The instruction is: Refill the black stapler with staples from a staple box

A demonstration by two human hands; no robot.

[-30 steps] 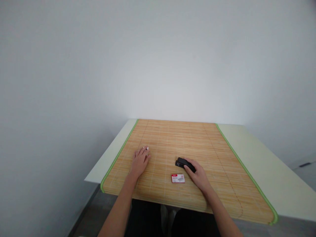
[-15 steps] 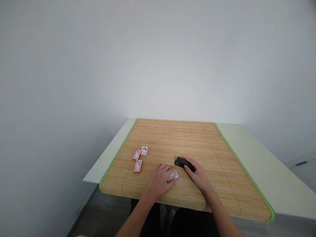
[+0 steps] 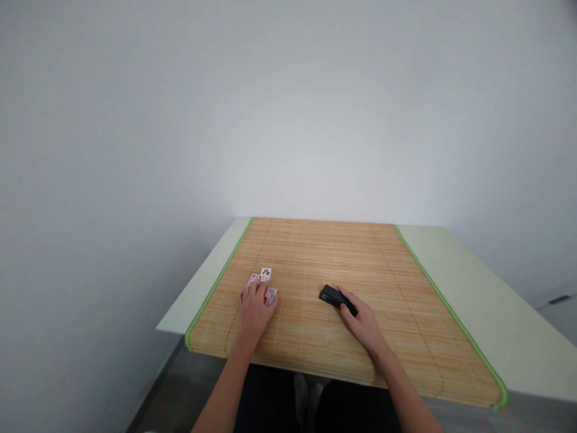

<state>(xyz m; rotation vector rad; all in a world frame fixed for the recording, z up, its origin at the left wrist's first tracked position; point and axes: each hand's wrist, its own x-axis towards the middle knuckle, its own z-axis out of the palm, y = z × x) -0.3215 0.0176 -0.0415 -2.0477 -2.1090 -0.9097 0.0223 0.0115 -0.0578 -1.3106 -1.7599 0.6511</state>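
My right hand (image 3: 364,325) is closed around a black stapler (image 3: 338,298) that lies at a slant on the bamboo mat, its front end pointing left. To the left, my left hand (image 3: 256,310) is low over the mat, with a small white-and-red box (image 3: 271,296) between its thumb and fingers. Just beyond the fingertips lie a white box with a dark drawing (image 3: 265,272) and a red-and-white box (image 3: 252,278), close together. Another red-and-white box that lay nearer to me is hidden by the left hand.
The bamboo mat (image 3: 315,252) has green edging (image 3: 455,319) and covers the middle of a white table (image 3: 491,300). A wall (image 3: 315,120) rises behind the table and along its left. The mat's front edge hangs over my lap.
My left hand has moved left with the small box, from near the stapler to the group of boxes. My right hand stays on the stapler.
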